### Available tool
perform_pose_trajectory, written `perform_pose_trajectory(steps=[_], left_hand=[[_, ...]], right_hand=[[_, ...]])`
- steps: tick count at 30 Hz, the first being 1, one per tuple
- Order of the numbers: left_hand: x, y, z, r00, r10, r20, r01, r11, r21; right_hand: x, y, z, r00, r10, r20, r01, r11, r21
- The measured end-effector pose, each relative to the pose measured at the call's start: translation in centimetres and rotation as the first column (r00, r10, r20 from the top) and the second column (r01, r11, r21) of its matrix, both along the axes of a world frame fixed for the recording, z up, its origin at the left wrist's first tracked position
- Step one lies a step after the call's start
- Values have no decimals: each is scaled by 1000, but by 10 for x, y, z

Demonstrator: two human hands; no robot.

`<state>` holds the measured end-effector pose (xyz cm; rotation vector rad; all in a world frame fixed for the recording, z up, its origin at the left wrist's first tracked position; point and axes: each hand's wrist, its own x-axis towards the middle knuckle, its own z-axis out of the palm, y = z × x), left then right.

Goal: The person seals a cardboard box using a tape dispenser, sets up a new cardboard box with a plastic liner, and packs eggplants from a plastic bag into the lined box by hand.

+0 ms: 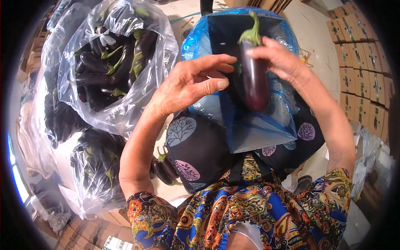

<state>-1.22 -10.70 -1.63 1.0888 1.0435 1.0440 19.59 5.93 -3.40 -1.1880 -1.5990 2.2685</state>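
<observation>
An eggplant [254, 78] with a green stem is gripped near its top by my right hand [278, 57]. It hangs stem up over a container [215, 31] lined with a blue plastic bag [262, 139], between my knees. My left hand [200, 76] hovers just left of the eggplant, fingers apart, with nothing in it. Inside the bag the shadow hides most of what lies there. To the left, a large clear plastic bag [150, 103] stands open, full of dark eggplants [97, 62].
Stacked cardboard boxes [362, 72] line the right side. A tied clear bag of eggplants [97, 165] sits at lower left, and a few loose eggplants [164, 172] lie on the floor beside my left leg. Flattened cardboard [84, 232] is at bottom left.
</observation>
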Motion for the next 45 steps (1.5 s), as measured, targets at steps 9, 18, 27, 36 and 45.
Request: perform_pose_trajectory(steps=[9,18,27,36,45], left_hand=[[-11,-13,-34,994,65,-88,-77,986,-147],[-17,-20,-43,978,92,-187,-117,985,-128],[16,60,-31,951,91,-297,-24,975,222],[15,93,-16,506,184,-843,201,925,323],[15,124,-4,142,280,-949,309,898,312]], right_hand=[[21,-18,-75,587,83,805,-521,800,297],[2,-6,-53,680,164,715,-568,734,372],[-16,5,-33,885,394,-246,-454,845,-282],[-2,16,-68,805,524,277,-583,785,208],[-3,-25,-95,238,581,778,-898,-174,405]])
